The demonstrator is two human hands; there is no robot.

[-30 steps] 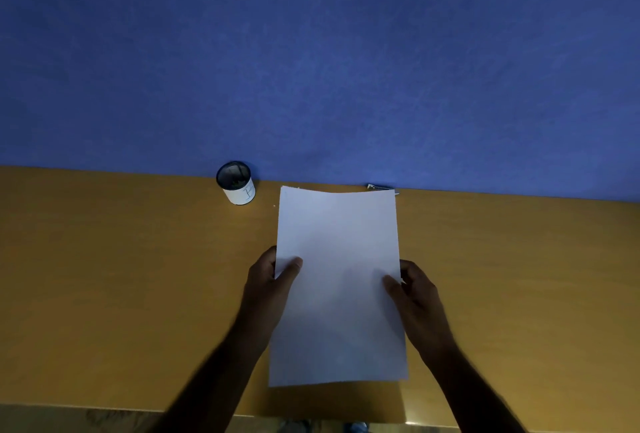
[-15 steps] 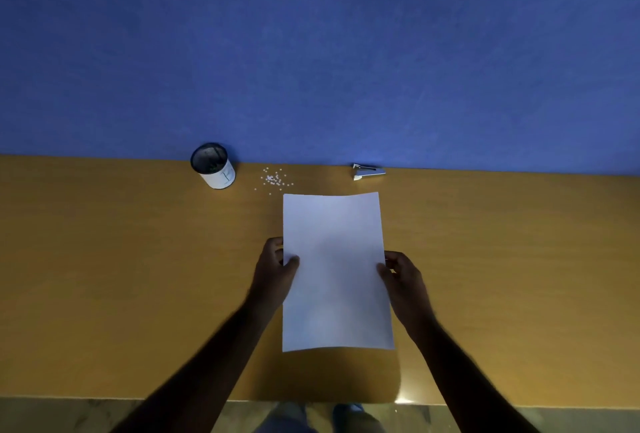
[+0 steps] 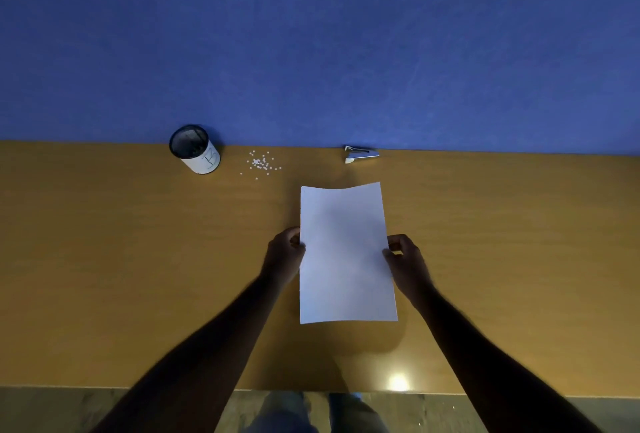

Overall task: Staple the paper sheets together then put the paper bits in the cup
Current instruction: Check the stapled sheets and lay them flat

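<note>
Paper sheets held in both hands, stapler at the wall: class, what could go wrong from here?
1. The paper sheets are pinched only at their side edges by the left hand and right hand; they may slip out of line.
2. Reaching for the stapler frees one hand, so the stack could sag.
3. The paper bits lie loose beside the cup; a sweep could scatter them.

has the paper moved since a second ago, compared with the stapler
Yes. The paper has come toward the person: its far edge covered the stapler before, and now bare table shows between them.
</note>
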